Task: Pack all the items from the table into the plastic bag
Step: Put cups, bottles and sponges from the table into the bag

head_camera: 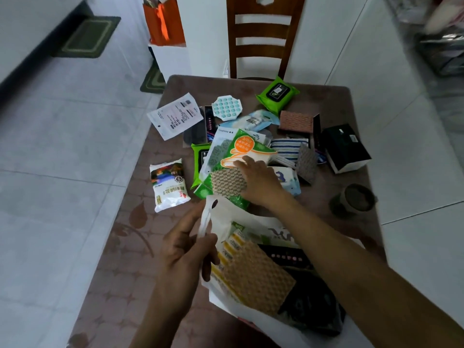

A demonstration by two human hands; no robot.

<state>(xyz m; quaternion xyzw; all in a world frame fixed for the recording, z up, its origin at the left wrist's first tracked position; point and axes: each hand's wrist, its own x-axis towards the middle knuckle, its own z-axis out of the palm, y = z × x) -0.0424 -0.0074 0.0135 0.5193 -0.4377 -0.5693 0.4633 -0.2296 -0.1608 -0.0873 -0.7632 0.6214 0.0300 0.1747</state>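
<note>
The right hand (256, 180) lies flat, fingers spread, on the green-and-orange packaged scouring pad (236, 162), just beyond the white plastic bag (226, 222) whose handle the left hand (185, 249) pinches open.

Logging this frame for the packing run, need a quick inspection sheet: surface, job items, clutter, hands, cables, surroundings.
Surface: brown patterned table, crowded at the centre.
Job's things: white plastic bag at the near edge, mouth open, a sponge pack and dark items already inside. Still outside: salt bag, green wipes pack, black box, teal silicone mat, paper sheet, others piled.
Clutter: dark cup near the table's right edge.
Hands: left hand grips the bag handle; right hand rests on a green sponge pack, grip not confirmed.
Cables: nothing seen.
Surroundings: wooden chair, orange bag, floor mat.
</note>
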